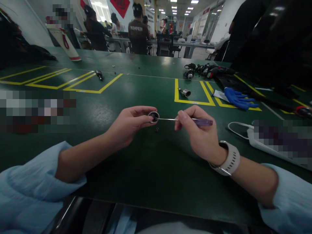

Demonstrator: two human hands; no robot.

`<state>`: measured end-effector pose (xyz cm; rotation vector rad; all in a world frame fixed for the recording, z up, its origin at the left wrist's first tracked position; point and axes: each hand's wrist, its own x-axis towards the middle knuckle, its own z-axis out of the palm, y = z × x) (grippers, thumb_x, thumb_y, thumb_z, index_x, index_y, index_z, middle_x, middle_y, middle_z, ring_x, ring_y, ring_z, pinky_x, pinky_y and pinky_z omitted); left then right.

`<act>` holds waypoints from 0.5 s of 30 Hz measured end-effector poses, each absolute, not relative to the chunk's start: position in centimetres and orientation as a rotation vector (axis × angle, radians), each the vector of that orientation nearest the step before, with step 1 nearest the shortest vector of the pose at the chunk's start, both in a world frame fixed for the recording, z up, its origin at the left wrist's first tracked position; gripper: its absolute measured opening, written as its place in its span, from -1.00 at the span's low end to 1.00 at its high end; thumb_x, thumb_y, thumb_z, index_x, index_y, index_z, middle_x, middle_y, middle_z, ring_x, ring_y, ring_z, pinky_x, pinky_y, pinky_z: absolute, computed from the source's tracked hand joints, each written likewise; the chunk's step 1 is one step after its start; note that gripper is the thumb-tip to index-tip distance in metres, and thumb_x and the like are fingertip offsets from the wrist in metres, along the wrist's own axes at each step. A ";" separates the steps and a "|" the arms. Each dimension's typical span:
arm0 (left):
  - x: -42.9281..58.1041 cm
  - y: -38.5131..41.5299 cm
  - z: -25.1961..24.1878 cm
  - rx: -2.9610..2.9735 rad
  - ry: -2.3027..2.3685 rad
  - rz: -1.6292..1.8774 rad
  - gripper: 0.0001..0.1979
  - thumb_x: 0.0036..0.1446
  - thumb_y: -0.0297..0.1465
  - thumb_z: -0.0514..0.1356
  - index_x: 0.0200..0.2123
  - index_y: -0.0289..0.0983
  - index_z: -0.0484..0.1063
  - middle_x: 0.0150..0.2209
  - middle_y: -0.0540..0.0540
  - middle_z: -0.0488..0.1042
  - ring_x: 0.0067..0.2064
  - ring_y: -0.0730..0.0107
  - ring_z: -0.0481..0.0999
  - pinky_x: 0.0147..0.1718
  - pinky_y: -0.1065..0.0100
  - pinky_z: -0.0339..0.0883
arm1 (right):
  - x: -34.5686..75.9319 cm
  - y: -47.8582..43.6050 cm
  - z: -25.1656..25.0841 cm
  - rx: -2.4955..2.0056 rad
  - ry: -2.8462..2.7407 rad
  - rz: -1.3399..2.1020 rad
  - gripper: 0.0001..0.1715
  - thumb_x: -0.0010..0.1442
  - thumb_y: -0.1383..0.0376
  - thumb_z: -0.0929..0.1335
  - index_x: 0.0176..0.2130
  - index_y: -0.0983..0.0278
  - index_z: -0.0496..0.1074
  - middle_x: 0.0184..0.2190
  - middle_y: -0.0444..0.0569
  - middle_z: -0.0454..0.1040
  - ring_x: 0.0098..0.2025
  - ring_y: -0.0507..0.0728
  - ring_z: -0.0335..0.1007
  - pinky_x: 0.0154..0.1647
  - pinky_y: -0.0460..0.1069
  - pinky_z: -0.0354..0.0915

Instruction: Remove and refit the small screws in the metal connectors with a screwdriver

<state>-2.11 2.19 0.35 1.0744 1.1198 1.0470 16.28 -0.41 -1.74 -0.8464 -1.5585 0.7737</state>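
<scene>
A small round metal part [154, 117] with a dark inside is pinched between the thumb and fingers of my left hand [130, 125]. My right hand [198, 133] is closed around the purple handle of a screwdriver [203, 122]. Its thin shaft points left, and the tip meets the round part at its open face. Just below, tiny metal pieces [157, 129] lie on the green table [156, 172].
A metal socket-like part [185, 93] lies inside yellow tape, right of centre. Beyond it are a blue glove [240, 98] and black tools with cables [202, 70]. A dark metal part [99, 74] lies back left. A white strapped item [273, 143] is at right. Several people sit behind.
</scene>
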 end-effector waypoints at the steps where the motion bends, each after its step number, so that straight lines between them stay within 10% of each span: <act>1: -2.1 2.1 0.3 1.093 1.123 1.055 -0.75 -0.13 -0.63 0.27 -0.29 -0.36 0.54 -0.27 -0.13 0.57 -0.26 0.37 0.55 -0.19 0.37 0.43 | 16.2 -0.7 -1.6 -0.854 -1.638 0.690 -0.81 0.22 0.26 0.31 -0.43 0.24 0.32 -0.53 -0.17 0.37 -0.46 0.00 0.31 -0.42 -0.07 0.27; 15: -1.8 0.8 0.2 1.256 1.178 1.071 -0.75 -0.22 -0.62 0.32 -0.37 -0.32 0.56 -0.40 -0.06 0.59 -0.33 0.37 0.57 -0.27 0.40 0.42 | 15.3 -2.4 -0.9 -0.740 -2.188 0.060 -0.78 0.24 0.36 0.24 -0.46 0.26 0.27 -0.54 -0.05 0.38 -0.45 0.08 0.29 -0.39 0.01 0.25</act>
